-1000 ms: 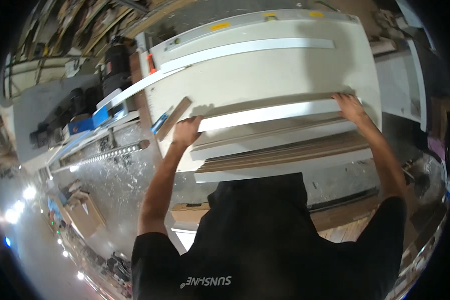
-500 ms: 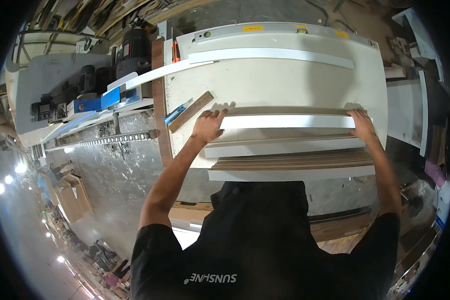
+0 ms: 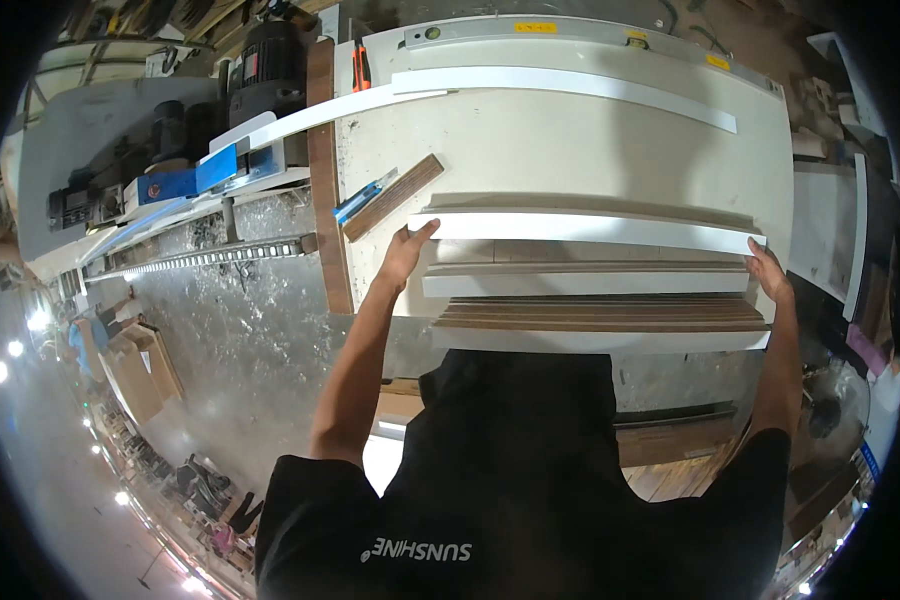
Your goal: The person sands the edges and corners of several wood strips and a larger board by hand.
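A long white board (image 3: 585, 232) lies crosswise over the white worktable (image 3: 570, 150). My left hand (image 3: 407, 252) grips its left end and my right hand (image 3: 770, 276) grips its right end. Just under it and nearer to me lie a second white strip (image 3: 585, 285) and a stack of brown wooden strips (image 3: 600, 315). A short brown wood piece (image 3: 395, 197) and a blue utility knife (image 3: 363, 200) rest just beyond my left hand.
A long thin white strip (image 3: 570, 85) runs across the far part of the table, with an orange tool (image 3: 360, 68) near its left end. To the left stand a dark motor (image 3: 268, 62), a blue block (image 3: 195, 178) and a metal rail (image 3: 210, 258). Cardboard boxes (image 3: 135, 365) sit on the floor.
Both hands have drawn the white board nearer to me, and it now covers more of the strips beneath. My head has also turned, shifting the table lower in view.
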